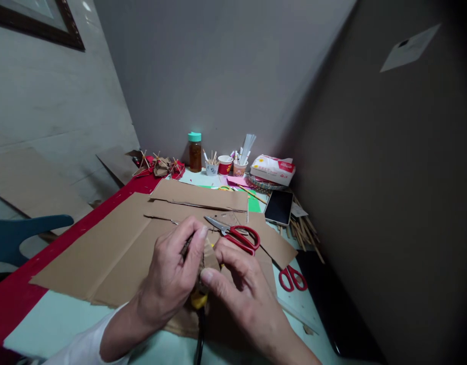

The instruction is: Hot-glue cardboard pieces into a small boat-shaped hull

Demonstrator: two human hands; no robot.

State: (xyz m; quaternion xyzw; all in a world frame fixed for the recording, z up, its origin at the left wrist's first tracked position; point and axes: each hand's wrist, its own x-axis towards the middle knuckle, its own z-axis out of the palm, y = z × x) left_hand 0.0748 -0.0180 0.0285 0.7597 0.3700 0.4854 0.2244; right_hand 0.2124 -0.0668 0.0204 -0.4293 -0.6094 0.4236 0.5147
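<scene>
Left hand (172,271): grip pinching small creased brown cardboard piece (210,257)
Right hand (245,290): pinching its right side
Piece: between both hands, lengthwise forward

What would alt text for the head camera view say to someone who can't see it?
A small brown cardboard piece is in the grip of a person's left hand and right hand, above large cardboard sheets. Red-handled scissors lie just beyond; cups, a bottle and a tissue box stand farther back.
</scene>
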